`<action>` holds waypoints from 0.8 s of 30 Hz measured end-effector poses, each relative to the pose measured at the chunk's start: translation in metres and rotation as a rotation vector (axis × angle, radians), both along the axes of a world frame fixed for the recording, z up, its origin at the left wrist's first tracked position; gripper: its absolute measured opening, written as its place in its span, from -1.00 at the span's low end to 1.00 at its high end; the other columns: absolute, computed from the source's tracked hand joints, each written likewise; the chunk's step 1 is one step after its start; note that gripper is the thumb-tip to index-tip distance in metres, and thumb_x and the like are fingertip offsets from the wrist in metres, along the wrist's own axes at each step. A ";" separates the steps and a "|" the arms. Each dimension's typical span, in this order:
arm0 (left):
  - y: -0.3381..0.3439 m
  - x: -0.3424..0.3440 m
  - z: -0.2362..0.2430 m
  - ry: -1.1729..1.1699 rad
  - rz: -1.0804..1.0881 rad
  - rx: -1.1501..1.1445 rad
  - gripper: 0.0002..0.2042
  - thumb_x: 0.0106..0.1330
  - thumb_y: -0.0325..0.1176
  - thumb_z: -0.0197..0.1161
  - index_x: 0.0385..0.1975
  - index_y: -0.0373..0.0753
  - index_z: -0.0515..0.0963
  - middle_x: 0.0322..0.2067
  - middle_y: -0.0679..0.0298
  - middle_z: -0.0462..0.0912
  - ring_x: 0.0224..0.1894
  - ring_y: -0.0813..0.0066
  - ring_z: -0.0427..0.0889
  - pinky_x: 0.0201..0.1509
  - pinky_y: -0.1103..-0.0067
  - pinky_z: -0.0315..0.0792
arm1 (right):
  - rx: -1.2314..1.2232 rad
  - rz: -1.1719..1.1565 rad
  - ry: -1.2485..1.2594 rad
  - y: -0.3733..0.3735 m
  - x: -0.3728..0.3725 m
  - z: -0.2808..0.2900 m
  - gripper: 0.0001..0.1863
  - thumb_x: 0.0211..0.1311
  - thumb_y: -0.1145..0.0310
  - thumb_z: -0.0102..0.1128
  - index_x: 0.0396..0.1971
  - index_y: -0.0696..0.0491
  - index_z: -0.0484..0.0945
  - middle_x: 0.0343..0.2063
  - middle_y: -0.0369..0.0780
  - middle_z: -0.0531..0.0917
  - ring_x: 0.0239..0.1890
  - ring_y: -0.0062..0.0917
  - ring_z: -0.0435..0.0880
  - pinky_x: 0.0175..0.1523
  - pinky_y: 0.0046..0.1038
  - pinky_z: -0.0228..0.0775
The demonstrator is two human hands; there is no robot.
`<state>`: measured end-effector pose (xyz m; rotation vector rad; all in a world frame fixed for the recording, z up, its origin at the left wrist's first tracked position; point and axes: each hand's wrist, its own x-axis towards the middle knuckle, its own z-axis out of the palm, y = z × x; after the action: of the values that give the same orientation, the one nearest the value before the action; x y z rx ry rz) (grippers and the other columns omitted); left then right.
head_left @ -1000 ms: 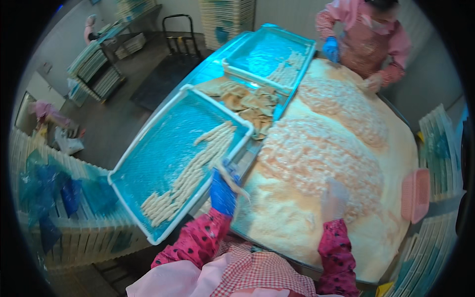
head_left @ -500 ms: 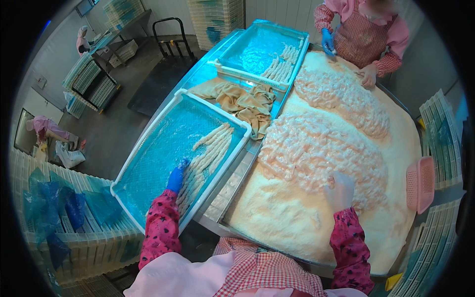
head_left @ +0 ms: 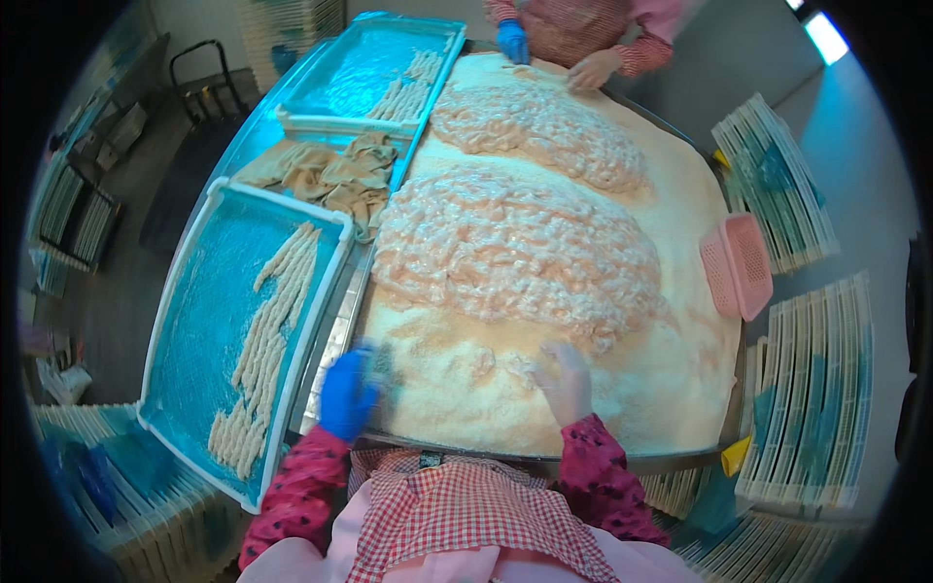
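Observation:
My left hand (head_left: 347,396), in a blue glove, is over the near left edge of the crumb-covered table, thumb apart from its motion-blurred fingers. My right hand (head_left: 566,387), in a pale translucent glove, hovers open over the cream-coloured crumbs (head_left: 437,394), its fingertips beside a small crumbed meat piece (head_left: 525,369). Neither hand visibly holds anything. Beyond them lies a broad heap of wet, pale pink meat strips (head_left: 515,253). To the left, a white-rimmed tray with a blue liner (head_left: 199,321) bears rows of coated strips (head_left: 267,350) along its right side.
A second tray (head_left: 330,83) and a crumpled tan cloth (head_left: 335,175) are at the far left. Across the table, a co-worker's gloved hands (head_left: 593,70) are beside another meat heap (head_left: 544,131). A pink basket (head_left: 737,267) and stacked trays (head_left: 812,389) line the right side.
My left hand has left the strips in the tray and moved right to the crumbs. My right hand has come nearer, off the meat heap, and its fingers have spread. The view has swung right.

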<state>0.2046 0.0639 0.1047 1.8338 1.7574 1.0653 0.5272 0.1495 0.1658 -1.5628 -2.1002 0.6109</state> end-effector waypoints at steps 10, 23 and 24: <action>0.078 0.130 0.009 -0.358 -0.264 -0.185 -0.70 0.06 -0.36 0.20 -0.15 -0.05 0.53 -0.24 0.23 0.55 -0.25 0.22 0.54 -0.18 0.46 0.43 | 0.415 -0.190 0.094 -0.017 0.002 0.000 -0.73 -0.09 0.46 0.18 -0.29 -0.01 0.51 -0.29 -0.22 0.54 -0.23 -0.33 0.51 -0.12 -0.32 0.34; 0.069 0.105 -0.008 -0.010 -0.242 -0.107 -0.48 -0.03 -0.37 0.31 0.03 -0.14 0.38 -0.17 0.23 0.53 -0.13 0.27 0.50 -0.07 0.44 0.37 | 0.187 0.030 0.091 -0.017 -0.003 -0.022 -0.70 -0.16 0.41 0.26 -0.29 0.01 0.55 -0.28 -0.23 0.59 -0.20 -0.38 0.52 -0.11 -0.36 0.35; 0.071 0.106 -0.015 -0.178 -0.184 -0.163 -0.51 0.00 -0.39 0.30 0.01 -0.16 0.40 -0.20 0.22 0.54 -0.15 0.29 0.52 -0.09 0.47 0.39 | 0.310 0.026 0.071 -0.010 -0.001 -0.012 -0.69 -0.15 0.41 0.25 -0.28 0.00 0.55 -0.28 -0.23 0.59 -0.20 -0.37 0.52 -0.11 -0.35 0.35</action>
<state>0.3109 0.1352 0.0897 1.7067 1.4961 0.9519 0.5259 0.1393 0.1541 -1.3237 -2.0501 0.3244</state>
